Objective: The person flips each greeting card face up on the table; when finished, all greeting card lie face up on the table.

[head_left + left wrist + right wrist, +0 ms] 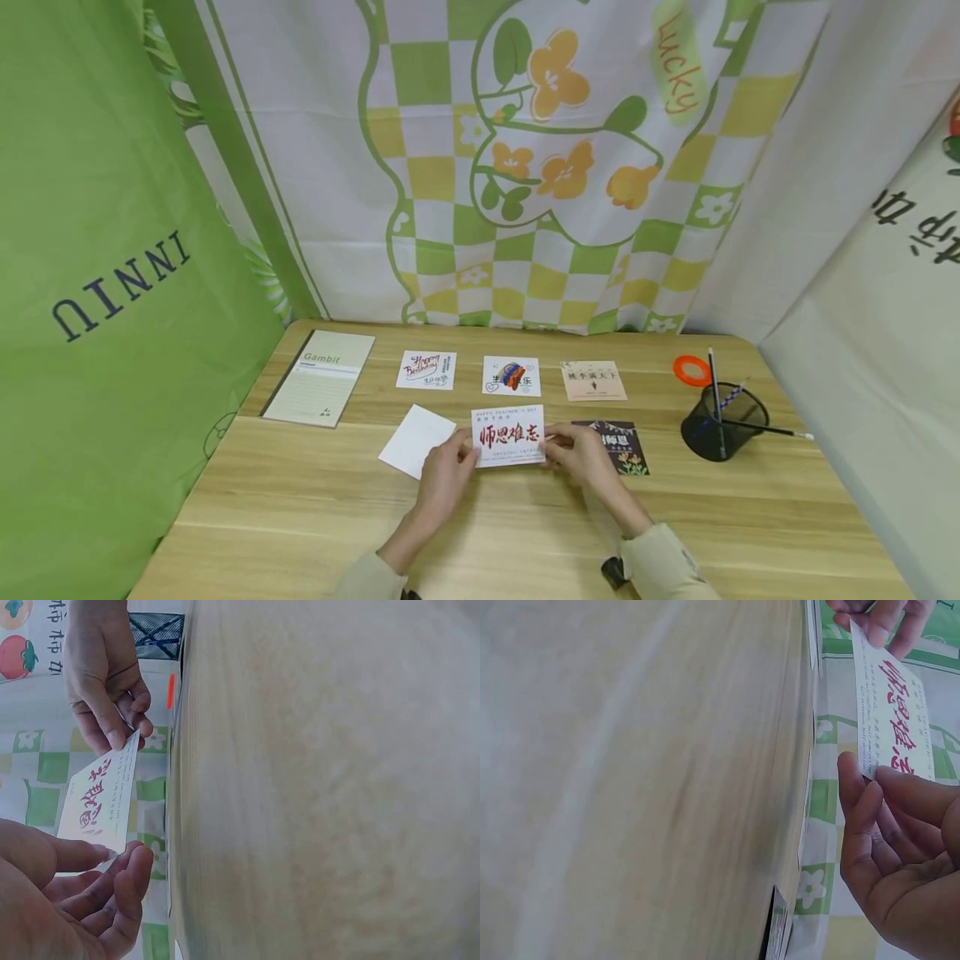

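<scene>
Both hands hold up a white greeting card (507,436) with large red Chinese characters, its printed side turned toward the head camera. My left hand (446,473) pinches the card's lower left corner between thumb and fingers. At the lower right corner, my right hand (588,461) pinches it the same way. In the left wrist view the card (96,796) is raised over the table. Just left of it lies a blank white card (417,441), partly behind the left hand. A dark card with flowers (632,461) is partly covered by the right hand.
Behind, in a row, lie a birthday card (426,369), a card with a colourful drawing (512,377) and a beige card (594,381). A notebook (318,379) is at the left. Rightward stand a black mesh pen holder (724,422) with pens and an orange ring (692,371).
</scene>
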`<state>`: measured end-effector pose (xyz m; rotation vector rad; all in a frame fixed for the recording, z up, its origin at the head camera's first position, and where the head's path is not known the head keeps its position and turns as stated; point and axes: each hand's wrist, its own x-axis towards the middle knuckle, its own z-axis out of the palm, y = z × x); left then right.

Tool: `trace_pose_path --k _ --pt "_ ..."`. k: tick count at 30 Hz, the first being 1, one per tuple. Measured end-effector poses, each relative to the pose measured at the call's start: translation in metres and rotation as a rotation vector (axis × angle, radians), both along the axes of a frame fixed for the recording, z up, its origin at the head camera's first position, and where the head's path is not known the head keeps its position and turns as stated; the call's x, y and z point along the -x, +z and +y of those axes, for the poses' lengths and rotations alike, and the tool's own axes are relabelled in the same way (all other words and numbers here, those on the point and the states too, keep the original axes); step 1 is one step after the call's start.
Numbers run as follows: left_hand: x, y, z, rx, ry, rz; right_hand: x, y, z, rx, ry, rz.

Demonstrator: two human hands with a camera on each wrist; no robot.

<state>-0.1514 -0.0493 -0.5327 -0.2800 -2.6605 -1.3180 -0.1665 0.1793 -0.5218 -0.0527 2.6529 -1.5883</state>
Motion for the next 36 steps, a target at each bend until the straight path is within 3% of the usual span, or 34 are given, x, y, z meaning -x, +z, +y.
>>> trace_pose_path --k 9,16,36 --pt "0.003 -0.004 -0.001 -0.1 -0.073 -0.087 0.001 -0.002 0.001 -0.005 -0.008 0.007" --pt "0.008 -0.004 0.002 -0.245 -0.063 -0.185 0.001 -0.002 0.001 0.023 -0.027 -0.028" --pt "0.015 -0.006 0.005 -0.282 -0.081 -0.279 0.001 -0.003 0.0 -0.032 -0.032 -0.094"
